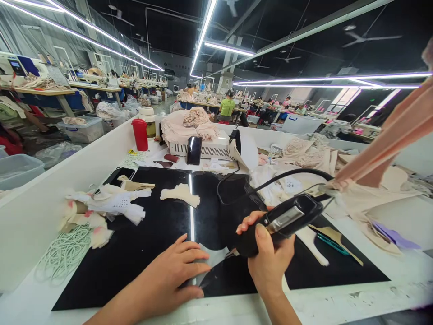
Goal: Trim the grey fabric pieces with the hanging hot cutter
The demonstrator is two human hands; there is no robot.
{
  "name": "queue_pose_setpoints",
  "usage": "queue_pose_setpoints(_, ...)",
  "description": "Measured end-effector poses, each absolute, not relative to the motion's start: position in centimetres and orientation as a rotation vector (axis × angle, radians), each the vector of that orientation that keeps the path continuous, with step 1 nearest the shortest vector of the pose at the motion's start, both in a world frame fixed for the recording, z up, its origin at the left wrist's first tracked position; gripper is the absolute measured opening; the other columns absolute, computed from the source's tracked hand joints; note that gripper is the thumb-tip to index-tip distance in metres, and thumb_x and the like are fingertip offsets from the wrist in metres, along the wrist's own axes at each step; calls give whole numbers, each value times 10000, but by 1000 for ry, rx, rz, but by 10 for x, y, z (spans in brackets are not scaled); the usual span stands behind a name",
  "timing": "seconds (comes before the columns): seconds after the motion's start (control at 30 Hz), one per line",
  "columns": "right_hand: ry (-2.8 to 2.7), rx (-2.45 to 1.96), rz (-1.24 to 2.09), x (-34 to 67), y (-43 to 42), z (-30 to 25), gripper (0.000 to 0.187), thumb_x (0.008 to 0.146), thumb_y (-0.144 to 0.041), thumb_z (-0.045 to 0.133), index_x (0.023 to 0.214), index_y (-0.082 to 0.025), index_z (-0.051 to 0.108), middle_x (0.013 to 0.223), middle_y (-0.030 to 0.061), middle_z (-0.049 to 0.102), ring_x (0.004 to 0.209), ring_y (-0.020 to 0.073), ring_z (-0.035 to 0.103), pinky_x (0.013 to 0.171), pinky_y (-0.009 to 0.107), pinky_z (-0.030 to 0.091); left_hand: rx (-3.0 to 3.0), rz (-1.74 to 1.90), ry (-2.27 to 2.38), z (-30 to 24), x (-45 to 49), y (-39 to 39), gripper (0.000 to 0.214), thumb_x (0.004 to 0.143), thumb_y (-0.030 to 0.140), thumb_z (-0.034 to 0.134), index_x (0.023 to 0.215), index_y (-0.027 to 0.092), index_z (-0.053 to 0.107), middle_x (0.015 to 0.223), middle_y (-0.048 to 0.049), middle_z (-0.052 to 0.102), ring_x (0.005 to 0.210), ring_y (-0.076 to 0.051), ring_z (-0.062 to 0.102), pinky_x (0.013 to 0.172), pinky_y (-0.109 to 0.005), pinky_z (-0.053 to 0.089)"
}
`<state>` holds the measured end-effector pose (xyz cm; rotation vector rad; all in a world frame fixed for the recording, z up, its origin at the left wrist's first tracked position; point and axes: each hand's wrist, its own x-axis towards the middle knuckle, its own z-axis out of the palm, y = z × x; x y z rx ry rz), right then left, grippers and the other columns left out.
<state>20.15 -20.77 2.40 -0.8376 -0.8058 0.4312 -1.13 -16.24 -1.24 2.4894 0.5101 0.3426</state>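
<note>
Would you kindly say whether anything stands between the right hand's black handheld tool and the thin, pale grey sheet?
Nothing visible: the tool has its metal tip beside the sheet on the right, the left hand opposite.

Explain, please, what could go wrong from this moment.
The tip of the black tool in the right hand points toward the left hand, so a slip might injure it. The pale piece seems pressed only at one side, so it could shift. The cord loops close to the tool and might snag.
</note>
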Motion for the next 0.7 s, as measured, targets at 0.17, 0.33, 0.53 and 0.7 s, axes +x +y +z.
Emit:
queue_pose_setpoints(0.17, -788, -863, 415, 207, -206, 22, 342, 889, -272, 756, 1175, -292, 569, 847, -44, 660, 653, 138, 622, 607, 318, 564, 2490, 332, 505, -11, -11, -163, 459, 888, 280, 792, 1325, 341, 664, 1409, -16, 656, 1365, -297, 546, 1245, -608, 224)
queue_pose_setpoints(0.33, -815, -889, 430, 205, -206, 20, 303, 921, -269, 724, 1174, -297, 559, 854, -43, 656, 662, 140, 624, 625, 331, 557, 2498, 274, 505, -9, -12, -162, 447, 906, 284, 772, 1334, 332, 651, 1423, -32, 643, 1377, -308, 529, 1236, -636, 219)
queue_pose_setpoints(0.53, -818, -891, 441, 206, -208, 23, 335, 903, -280, 748, 1181, -299, 561, 884, -38, 661, 670, 136, 625, 643, 327, 562, 2471, 511, 650, -22, -14, -159, 370, 953, 204, 674, 1309, 299, 647, 1466, -59, 598, 1364, -283, 545, 1238, -611, 261)
queue_pose_setpoints(0.7, -930, -943, 407, 213, -209, 28, 334, 882, -335, 762, 1137, -284, 552, 922, -22, 674, 692, 149, 651, 686, 335, 565, 2459, 663, 913, -38, -10, -157, 343, 921, 178, 679, 1258, 238, 658, 1436, -97, 610, 1358, -315, 545, 1128, -545, 480)
